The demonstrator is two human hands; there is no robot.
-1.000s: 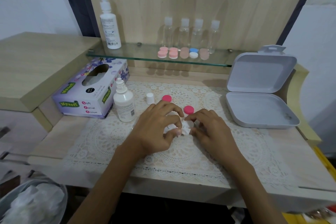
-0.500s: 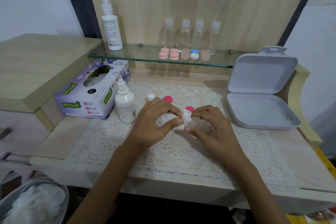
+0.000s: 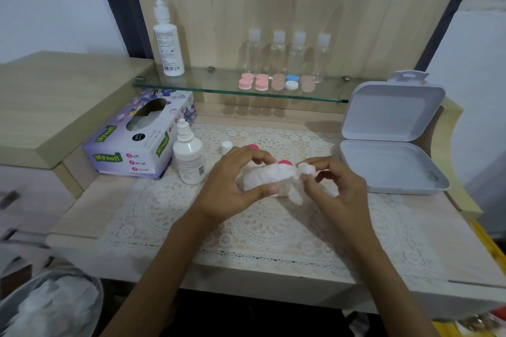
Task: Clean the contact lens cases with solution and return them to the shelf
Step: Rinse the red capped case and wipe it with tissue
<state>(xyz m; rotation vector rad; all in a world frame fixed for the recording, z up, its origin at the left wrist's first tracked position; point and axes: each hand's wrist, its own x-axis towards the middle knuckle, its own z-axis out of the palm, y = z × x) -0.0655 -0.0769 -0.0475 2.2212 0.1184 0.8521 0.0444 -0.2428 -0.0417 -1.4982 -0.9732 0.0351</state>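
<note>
- Head view, step in hand: the person is judged to be wiping a lens case dry with a tissue wad (image 3: 262, 176), partway through the cleaning stage. The case body is hidden inside the wad, so this cannot be confirmed.
- Left hand (image 3: 232, 186): it is grasping the wad, fingers arching over the top and thumb closing in from below.
- Right hand (image 3: 339, 189): it is pinching the twisted end of the tissue between thumb and forefinger, with the other fingers curling loosely and holding nothing.
- Task items: two pink caps are lying on the lace mat (image 3: 246, 227). One cap (image 3: 284, 163) is showing just beyond the wad, between the hands. The other cap (image 3: 252, 147) is sitting just beyond the left fingertips.
- A small white cap (image 3: 226, 145) is standing beside that second pink cap. The uncapped solution bottle (image 3: 189, 161) is standing just left of the left hand.
- The glass shelf (image 3: 191, 82) is running beyond and above both hands and is carrying a row of other lens cases (image 3: 276, 82).
- Next move, as a judgement: the wad needs unwrapping, the pink caps need screwing back on, and the case is then going up to that row.
- Surroundings: a tissue box (image 3: 137, 139) is sitting further left of the left hand. An open white box (image 3: 391, 150) is lying right of the right hand.
</note>
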